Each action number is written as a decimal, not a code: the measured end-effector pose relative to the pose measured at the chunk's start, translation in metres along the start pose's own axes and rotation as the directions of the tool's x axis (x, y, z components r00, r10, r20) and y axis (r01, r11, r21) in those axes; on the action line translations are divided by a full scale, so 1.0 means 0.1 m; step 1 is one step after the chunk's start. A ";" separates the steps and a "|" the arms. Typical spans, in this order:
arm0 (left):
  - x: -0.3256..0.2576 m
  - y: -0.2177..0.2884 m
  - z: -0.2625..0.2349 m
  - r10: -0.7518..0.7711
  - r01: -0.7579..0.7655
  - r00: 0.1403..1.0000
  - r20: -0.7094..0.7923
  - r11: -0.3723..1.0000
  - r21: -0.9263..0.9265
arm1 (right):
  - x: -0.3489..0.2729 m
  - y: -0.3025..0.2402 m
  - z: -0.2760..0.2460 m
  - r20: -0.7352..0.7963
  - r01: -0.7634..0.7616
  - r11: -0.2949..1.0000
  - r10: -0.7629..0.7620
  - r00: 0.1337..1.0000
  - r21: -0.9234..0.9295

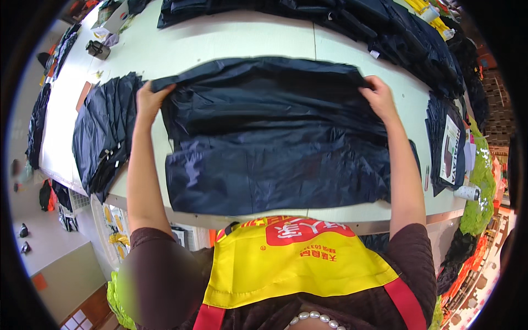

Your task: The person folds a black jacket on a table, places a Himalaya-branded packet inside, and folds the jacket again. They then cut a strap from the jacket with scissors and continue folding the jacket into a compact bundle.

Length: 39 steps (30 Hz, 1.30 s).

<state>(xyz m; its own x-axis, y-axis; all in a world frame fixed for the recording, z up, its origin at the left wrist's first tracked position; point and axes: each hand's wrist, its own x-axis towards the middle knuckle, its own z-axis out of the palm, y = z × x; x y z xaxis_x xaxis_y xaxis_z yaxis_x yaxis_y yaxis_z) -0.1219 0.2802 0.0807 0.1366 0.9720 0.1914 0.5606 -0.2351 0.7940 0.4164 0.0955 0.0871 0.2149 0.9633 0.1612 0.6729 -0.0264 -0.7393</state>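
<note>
A wide piece of shiny dark navy fabric [269, 82] spreads across the table in front of me, its upper edge bowed away from me. At its far left corner, my left hand [151, 103] is closed, pinching the fabric between thumb and fingers. My right hand [379, 99] grips the far right corner in the same way. The nearer part of the dark cloth [264, 179] lies flatter, with creases, close to the table's front edge. I cannot tell whether it is the same piece or another layer underneath.
Fanned dark fabric pieces [104, 126] lie left of my left forearm. A long heap of dark cloth [379, 33] runs along the far side of the white table [236, 41]. At right are another dark stack [437, 132] and a white cylinder [467, 192]. A dark cup [98, 50] stands far left.
</note>
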 end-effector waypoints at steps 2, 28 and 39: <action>-0.44 0.16 -0.42 0.078 -0.057 0.990 -0.116 0.983 0.174 | -0.37 -0.37 -0.21 -0.134 0.241 0.963 -0.256 0.957 -0.117; -2.56 -0.02 0.38 0.174 -0.215 0.976 0.127 0.724 0.656 | -2.24 -0.53 0.17 -0.088 0.173 0.772 -0.284 0.955 -0.612; -2.70 0.15 0.46 -0.346 0.454 0.887 -0.307 0.777 0.436 | -1.70 0.38 -0.04 -0.100 -0.116 0.381 0.063 0.993 -0.917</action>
<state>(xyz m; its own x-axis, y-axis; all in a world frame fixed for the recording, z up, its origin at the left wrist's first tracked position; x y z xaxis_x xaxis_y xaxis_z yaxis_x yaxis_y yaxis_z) -0.1127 0.0145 0.0144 -0.3229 0.9437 0.0722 0.8539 0.2576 0.4522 0.4081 -0.0702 0.0338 0.3263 0.9282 0.1788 0.8807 -0.3673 0.2991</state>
